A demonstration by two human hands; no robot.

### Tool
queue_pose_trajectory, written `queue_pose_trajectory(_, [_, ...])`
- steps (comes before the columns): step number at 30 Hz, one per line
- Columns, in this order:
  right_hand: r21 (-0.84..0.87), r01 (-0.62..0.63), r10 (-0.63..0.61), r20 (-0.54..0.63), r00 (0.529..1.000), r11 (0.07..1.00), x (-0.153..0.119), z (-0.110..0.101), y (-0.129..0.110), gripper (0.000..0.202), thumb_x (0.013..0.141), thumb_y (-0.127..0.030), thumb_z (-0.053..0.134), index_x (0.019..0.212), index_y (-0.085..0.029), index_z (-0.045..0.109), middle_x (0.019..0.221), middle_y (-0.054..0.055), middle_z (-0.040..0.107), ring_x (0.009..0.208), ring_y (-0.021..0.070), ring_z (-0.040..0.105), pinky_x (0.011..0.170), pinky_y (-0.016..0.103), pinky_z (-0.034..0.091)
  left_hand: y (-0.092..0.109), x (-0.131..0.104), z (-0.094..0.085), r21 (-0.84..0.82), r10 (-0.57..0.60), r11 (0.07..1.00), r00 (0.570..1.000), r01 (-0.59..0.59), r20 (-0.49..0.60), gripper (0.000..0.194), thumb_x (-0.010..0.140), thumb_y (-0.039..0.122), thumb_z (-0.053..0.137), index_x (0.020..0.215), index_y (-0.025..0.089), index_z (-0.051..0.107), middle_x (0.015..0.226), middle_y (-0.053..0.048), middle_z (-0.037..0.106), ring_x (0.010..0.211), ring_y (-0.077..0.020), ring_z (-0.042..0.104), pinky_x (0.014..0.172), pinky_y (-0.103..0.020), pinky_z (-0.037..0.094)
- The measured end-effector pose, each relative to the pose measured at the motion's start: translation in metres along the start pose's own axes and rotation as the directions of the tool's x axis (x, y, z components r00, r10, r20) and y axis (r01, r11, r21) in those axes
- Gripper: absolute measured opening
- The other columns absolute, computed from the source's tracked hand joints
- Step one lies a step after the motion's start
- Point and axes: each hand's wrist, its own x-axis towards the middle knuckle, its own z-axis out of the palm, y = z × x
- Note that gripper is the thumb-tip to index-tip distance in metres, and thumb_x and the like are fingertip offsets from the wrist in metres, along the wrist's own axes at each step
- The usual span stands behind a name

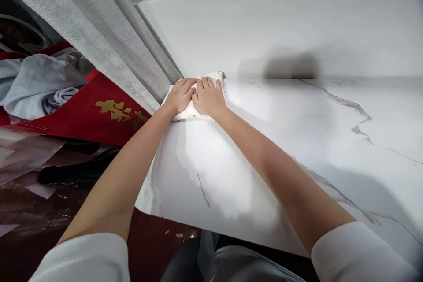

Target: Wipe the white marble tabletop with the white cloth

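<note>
A folded white cloth [189, 113] lies at the far left corner of a white, grey-veined marble-look surface [211, 154]. My left hand [180, 96] rests flat on the left part of the cloth, its fingers extended to the right. Beside it, my right hand [209, 96] presses flat on the cloth with the fingers spread and pointing away from me. The thumbs nearly meet in the middle. Both palms face down, and the cloth shows around them at the front and back edges.
A grey textured curtain [109, 31] hangs right against the left end of the surface. Behind rises a low white wall [264, 22] under a window ledge. At left, a red bag [109, 110] with gold lettering holds pale grey fabric [42, 83]. The floor [152, 238] is dark red and glossy.
</note>
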Motion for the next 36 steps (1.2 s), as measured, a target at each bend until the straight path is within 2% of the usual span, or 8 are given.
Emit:
queue_pose_trajectory(9, [-0.013,0.042,-0.042,0.022,0.999,0.999,0.032,0.002,0.008,0.054,0.099,-0.023,0.031,0.148,-0.003,0.04,0.158,0.018,0.038,0.146,0.0293,0.03,0.12,0.053,0.015,-0.019,0.022,0.004,-0.006,-0.086,0.996,0.996,0.086,-0.036,0.048,0.097,0.029,0.03,0.139,0.02,0.051,0.145,-0.009,0.053,0.136,-0.0249,0.043,0.118,-0.043,0.028])
queue_pose_trajectory(12, [-0.007,0.061,-0.061,0.008,0.998,0.998,0.033,0.002,0.011,0.053,0.098,-0.023,0.031,0.147,-0.003,0.043,0.156,0.018,0.04,0.145,0.0298,0.032,0.119,0.053,0.017,-0.02,0.022,0.006,-0.003,-0.099,0.995,0.994,0.099,-0.036,0.048,0.097,0.029,0.03,0.14,0.019,0.051,0.146,-0.009,0.052,0.137,-0.0254,0.043,0.118,-0.043,0.028])
queue_pose_trajectory(18, [-0.04,0.057,-0.057,0.001,0.998,0.998,0.024,0.004,0.004,0.055,0.099,-0.024,0.031,0.148,-0.002,0.04,0.159,0.02,0.036,0.148,0.0293,0.028,0.121,0.054,0.014,-0.026,0.014,0.008,0.014,-0.044,0.999,0.998,0.045,-0.049,0.05,0.098,0.03,0.029,0.143,0.02,0.047,0.15,-0.01,0.049,0.141,-0.0257,0.039,0.119,-0.046,0.027])
queue_pose_trajectory(22, [-0.057,0.061,-0.059,0.033,0.998,0.996,0.007,0.006,-0.014,0.059,0.099,-0.027,0.032,0.152,-0.001,0.035,0.161,0.022,0.031,0.15,0.0317,0.024,0.121,0.057,0.012,-0.033,-0.008,0.0,0.024,-0.002,1.0,1.0,0.002,0.0,0.051,0.099,0.034,0.028,0.144,0.017,0.045,0.151,-0.011,0.048,0.142,-0.0253,0.038,0.12,-0.045,0.026])
queue_pose_trajectory(26, [-0.047,0.093,-0.09,0.07,0.994,0.995,-0.016,0.009,-0.038,0.062,0.099,-0.03,0.031,0.153,0.0,0.033,0.162,0.022,0.028,0.151,0.0331,0.021,0.122,0.058,0.01,-0.037,-0.043,-0.01,0.029,0.053,0.998,0.999,-0.053,0.009,0.05,0.101,0.035,0.024,0.143,0.021,0.046,0.151,-0.009,0.049,0.143,-0.0238,0.037,0.12,-0.046,0.026])
queue_pose_trajectory(28, [-0.035,0.108,-0.106,0.071,0.992,0.994,-0.028,0.011,-0.049,0.062,0.099,-0.031,0.032,0.153,0.0,0.033,0.162,0.022,0.028,0.151,0.0334,0.021,0.122,0.058,0.009,-0.036,-0.062,-0.014,0.057,0.054,0.997,0.998,-0.056,0.022,0.051,0.101,0.035,0.022,0.144,0.019,0.045,0.152,-0.01,0.047,0.144,-0.024,0.036,0.121,-0.046,0.025])
queue_pose_trajectory(31, [-0.012,0.126,-0.124,0.068,0.99,0.992,-0.048,0.011,-0.061,0.062,0.1,-0.032,0.032,0.153,0.0,0.033,0.161,0.022,0.029,0.151,0.0334,0.021,0.122,0.058,0.009,-0.03,-0.087,-0.018,0.119,0.038,0.992,0.996,-0.047,0.076,0.054,0.1,0.033,0.021,0.146,0.012,0.042,0.156,-0.015,0.041,0.147,-0.0264,0.031,0.122,-0.047,0.022])
queue_pose_trajectory(36, [0.006,0.17,-0.17,0.078,0.982,0.985,-0.08,0.006,-0.067,0.061,0.1,-0.031,0.034,0.152,0.0,0.035,0.161,0.023,0.029,0.151,0.0329,0.022,0.122,0.057,0.01,-0.004,-0.122,-0.024,0.161,-0.07,0.986,0.989,0.048,0.133,0.056,0.101,0.034,0.02,0.152,0.014,0.032,0.159,-0.017,0.034,0.149,-0.0307,0.027,0.117,-0.057,0.025])
